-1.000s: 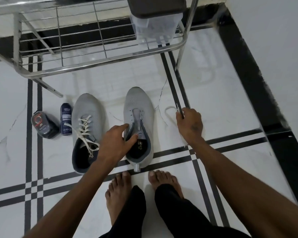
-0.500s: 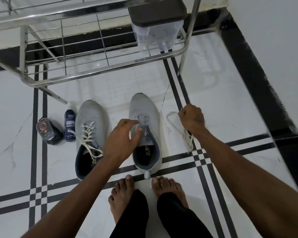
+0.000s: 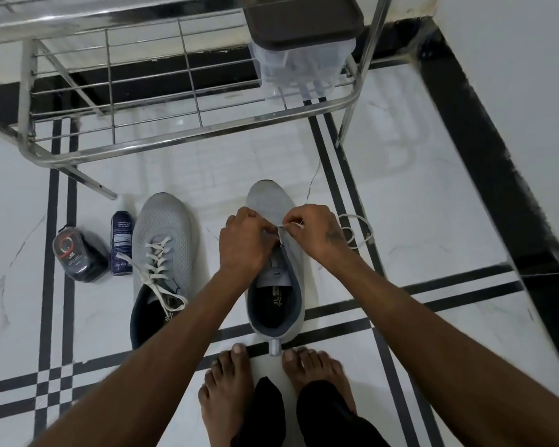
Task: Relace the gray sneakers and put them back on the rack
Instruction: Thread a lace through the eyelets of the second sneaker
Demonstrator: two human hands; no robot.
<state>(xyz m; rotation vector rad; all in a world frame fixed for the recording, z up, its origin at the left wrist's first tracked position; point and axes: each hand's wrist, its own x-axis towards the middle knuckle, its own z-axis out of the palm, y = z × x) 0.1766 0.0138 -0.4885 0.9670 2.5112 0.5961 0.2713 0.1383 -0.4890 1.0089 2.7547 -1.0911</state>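
On the far left of the tiled floor (image 3: 384, 195) lie a dark wrapped pack (image 3: 78, 254) and a small navy spray can (image 3: 121, 242), both just beside the left sneaker (image 3: 162, 253), which is already laced with a white lace whose loose ends trail toward the heel. This gray mesh shoe has a dark lining and points toe-first at the steel rack (image 3: 188, 124), whose lower shelf is bare apart from a clear lidded box (image 3: 300, 43) at its right end. The work now is on the right sneaker (image 3: 273, 285), near its mate and just ahead of the person's bare toes — same gray knit upper, dark collar, pull tab at the heel, and no lace crossing its eyelets that can be seen. The left hand (image 3: 244, 243) curls over the tongue area, fingers bent and gripping the eyelet edge to steady it, while the right hand (image 3: 317, 233) pinches the tip of the white shoelace (image 3: 357, 230) at the front eyelets; the rest of the lace lies looped on the floor just right of the shoe. To do this step well, the person would likely keep the eyelet edge lifted, feed the tip straight through the lowest hole, then even out both ends before crossing upward — otherwise one side may run short. The slack loop could snag or twist, so drawing it through flat seems wise.
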